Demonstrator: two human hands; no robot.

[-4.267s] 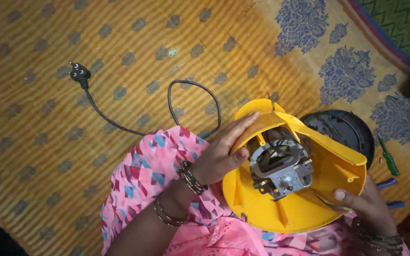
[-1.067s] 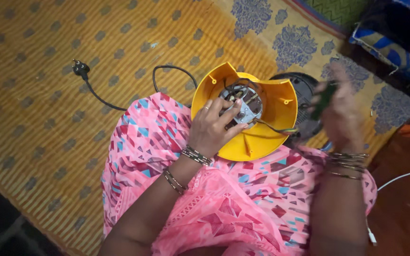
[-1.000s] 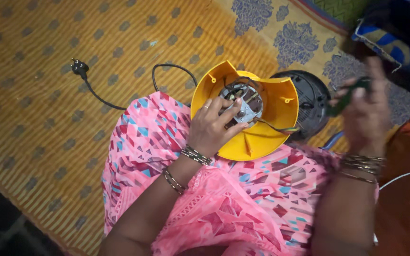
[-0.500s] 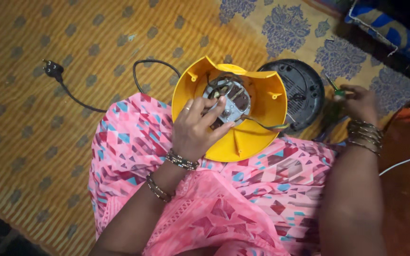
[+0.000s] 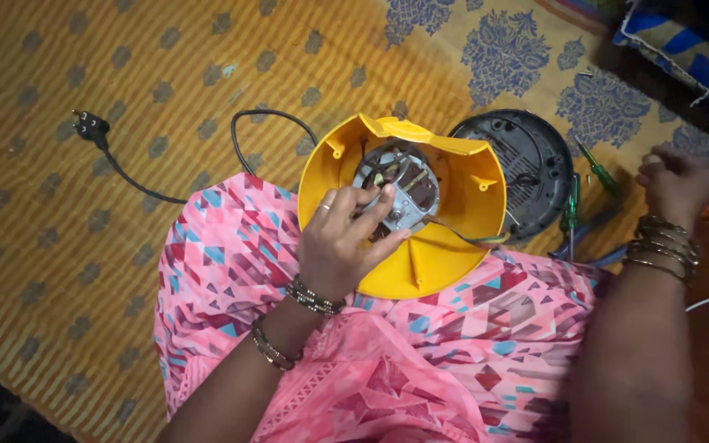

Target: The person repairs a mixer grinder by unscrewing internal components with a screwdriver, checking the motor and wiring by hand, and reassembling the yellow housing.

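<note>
left of the left hand [image 5: 340, 246] the mat [image 5: 84, 254] lies open, crossed only by the black cord [image 5: 244, 139] and its plug [image 5: 90, 125]. between the hands the yellow shell [image 5: 445, 246] and the round black base [image 5: 519, 168] fill the way. by the right hand [image 5: 674, 182], screwdrivers [image 5: 572, 205] crowd the mat just left of it.

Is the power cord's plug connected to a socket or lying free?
Lying free. The black plug rests on the patterned cloth with its pins bare, no socket near it, and its cord trails toward the yellow housing.
</note>
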